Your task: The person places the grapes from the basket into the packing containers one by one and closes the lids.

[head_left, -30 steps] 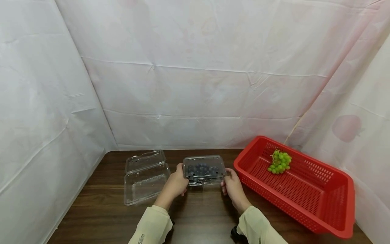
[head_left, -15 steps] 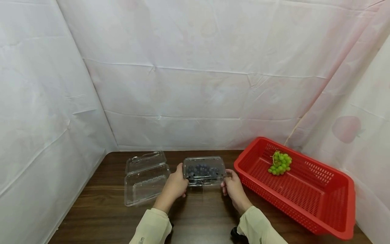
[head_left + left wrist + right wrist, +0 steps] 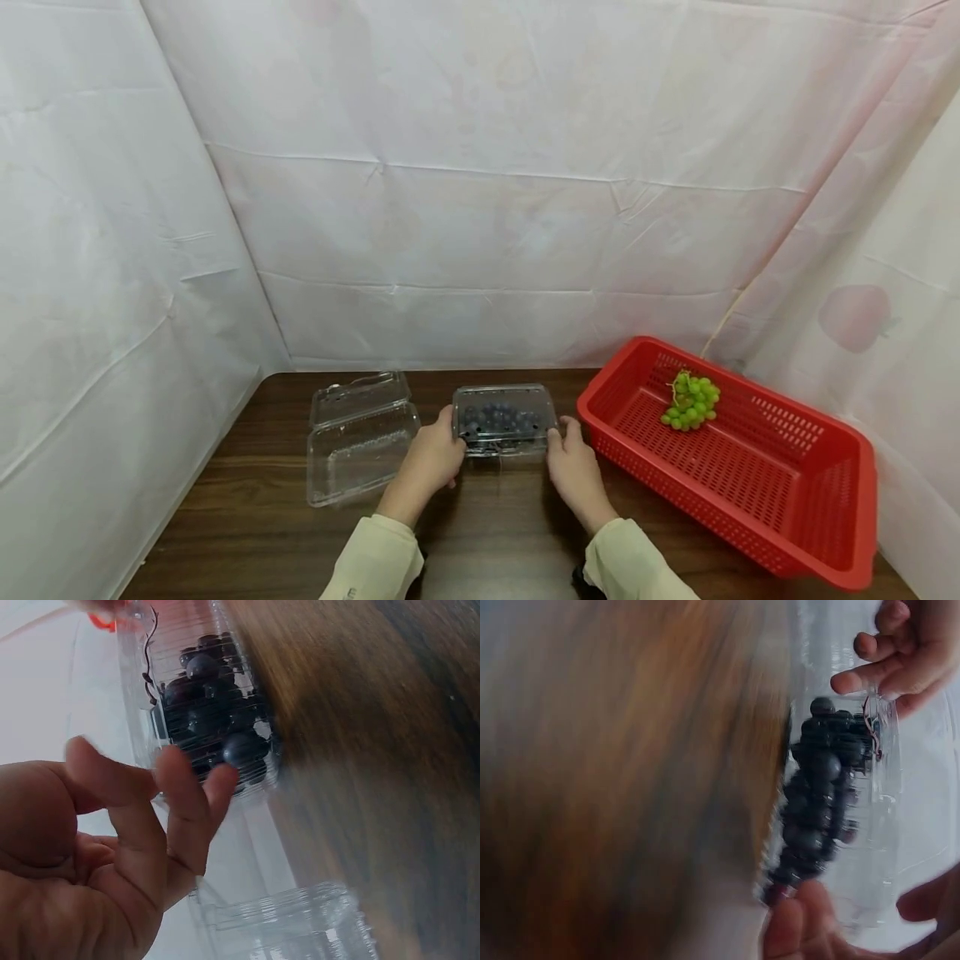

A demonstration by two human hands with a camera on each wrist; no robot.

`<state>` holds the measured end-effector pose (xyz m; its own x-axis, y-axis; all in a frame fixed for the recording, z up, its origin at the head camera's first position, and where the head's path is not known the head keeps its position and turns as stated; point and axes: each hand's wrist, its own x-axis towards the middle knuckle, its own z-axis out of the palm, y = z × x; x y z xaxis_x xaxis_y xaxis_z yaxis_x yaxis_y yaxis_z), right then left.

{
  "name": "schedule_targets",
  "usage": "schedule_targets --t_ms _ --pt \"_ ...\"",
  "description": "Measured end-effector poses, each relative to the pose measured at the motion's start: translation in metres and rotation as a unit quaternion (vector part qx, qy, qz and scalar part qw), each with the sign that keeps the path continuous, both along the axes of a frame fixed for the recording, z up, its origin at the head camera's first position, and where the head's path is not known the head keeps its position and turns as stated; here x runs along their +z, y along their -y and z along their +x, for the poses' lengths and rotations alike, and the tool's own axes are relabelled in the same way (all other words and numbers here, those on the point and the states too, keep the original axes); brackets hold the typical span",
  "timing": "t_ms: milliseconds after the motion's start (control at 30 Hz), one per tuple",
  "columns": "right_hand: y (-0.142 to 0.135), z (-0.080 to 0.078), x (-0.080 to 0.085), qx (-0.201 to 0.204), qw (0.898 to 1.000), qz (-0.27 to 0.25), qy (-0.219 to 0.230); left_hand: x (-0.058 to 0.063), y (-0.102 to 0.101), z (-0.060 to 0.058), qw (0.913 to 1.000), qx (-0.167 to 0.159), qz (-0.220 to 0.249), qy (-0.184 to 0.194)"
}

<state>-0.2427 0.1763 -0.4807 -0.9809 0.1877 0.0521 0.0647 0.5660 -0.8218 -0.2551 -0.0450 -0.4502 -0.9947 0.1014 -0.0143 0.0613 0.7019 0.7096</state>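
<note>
A closed clear plastic clamshell box [image 3: 504,429] stands at the middle of the table with dark grapes [image 3: 498,417] inside. Their thin stem shows through the plastic in both wrist views. My left hand [image 3: 433,454] holds the box at its left end, the thumb along the side and the other fingers bent below. At the right end my right hand [image 3: 576,468] touches the box near its front corner. Its fingers [image 3: 795,922] lie against the end in the right wrist view, while the thumb [image 3: 924,900] is spread apart from them.
Left of my hands lies a second clear clamshell box [image 3: 358,467], lid up and nothing in it. A red perforated basket [image 3: 622,450] stands on the right, with a bunch of green grapes [image 3: 692,402] inside. White sheeting [image 3: 480,233] rises behind the brown wooden table [image 3: 495,542].
My right hand has shifted its hold at the right end; its thumb now sits lower by the front corner and the fingers have loosened. The box and my left hand stay nearly in place.
</note>
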Motion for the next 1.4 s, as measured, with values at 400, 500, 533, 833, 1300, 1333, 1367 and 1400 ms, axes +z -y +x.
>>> schedule_targets --t_ms 400,500,533,833,1300,1333,1367,1400 --pt "0.008 0.000 0.016 -0.007 0.953 0.293 -0.080 0.016 0.005 0.002 0.9953 0.019 -0.075 -0.058" --pt "0.009 -0.002 0.027 -0.001 0.947 0.290 -0.135 0.020 0.021 0.002 0.9920 0.022 -0.100 -0.073" --pt "0.009 -0.003 0.031 0.003 0.948 0.281 -0.148 0.021 0.028 0.003 0.9915 0.023 -0.104 -0.074" --pt "-0.011 -0.013 0.085 0.008 0.960 0.176 -0.219 0.026 0.113 0.023 0.9854 0.039 -0.131 -0.102" --pt "-0.087 -0.060 0.167 0.026 0.983 0.050 -0.174 0.009 0.186 0.043 0.9920 0.042 -0.095 0.072" --pt "-0.094 -0.064 0.168 0.032 0.987 0.032 -0.153 0.006 0.186 0.044 0.9929 0.042 -0.083 0.074" --pt "-0.102 -0.069 0.169 0.038 0.990 0.016 -0.137 0.003 0.185 0.045 0.9936 0.041 -0.074 0.075" --pt "-0.109 -0.072 0.169 0.041 0.992 0.006 -0.123 0.001 0.184 0.046 0.9943 0.041 -0.062 0.077"
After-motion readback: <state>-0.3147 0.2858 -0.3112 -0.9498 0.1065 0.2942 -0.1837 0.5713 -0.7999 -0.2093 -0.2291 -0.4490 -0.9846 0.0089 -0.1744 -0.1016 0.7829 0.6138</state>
